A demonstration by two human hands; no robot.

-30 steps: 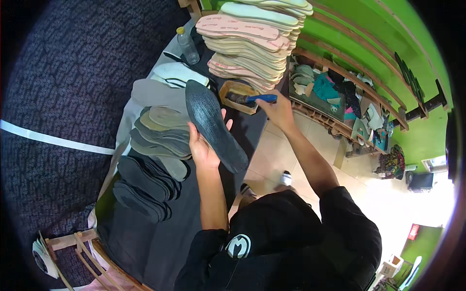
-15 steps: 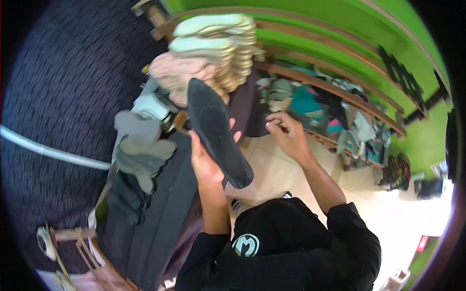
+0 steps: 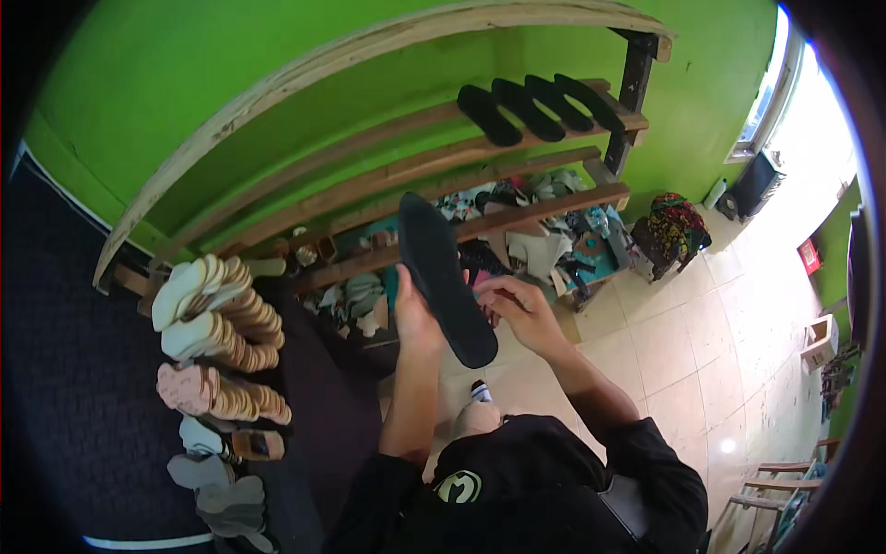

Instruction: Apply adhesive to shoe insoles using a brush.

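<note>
A long black insole (image 3: pixel 437 268) stands tilted in front of me, its broad flat face toward me. My left hand (image 3: pixel 417 323) grips it from the left side, thumb along the edge and the other fingers mostly hidden behind. At the right edge, my right hand (image 3: pixel 519 312) is closed, with bent fingertips against the insole; exactly how they pinch it is partly hidden.
Several black insoles (image 3: pixel 487 115) lean on a wooden rack (image 3: pixel 388 175) along the green wall. Its lower shelf holds material scraps (image 3: pixel 544 254). Stacked pale insoles (image 3: pixel 198 286), pink ones (image 3: pixel 187 388) and grey ones (image 3: pixel 231 503) lie on the dark table (image 3: pixel 323 443) at left.
My view has swung right toward the rack, so the table stacks now sit farther left. The insole stays in my left hand. My right hand has come in from the side to the insole's edge.
</note>
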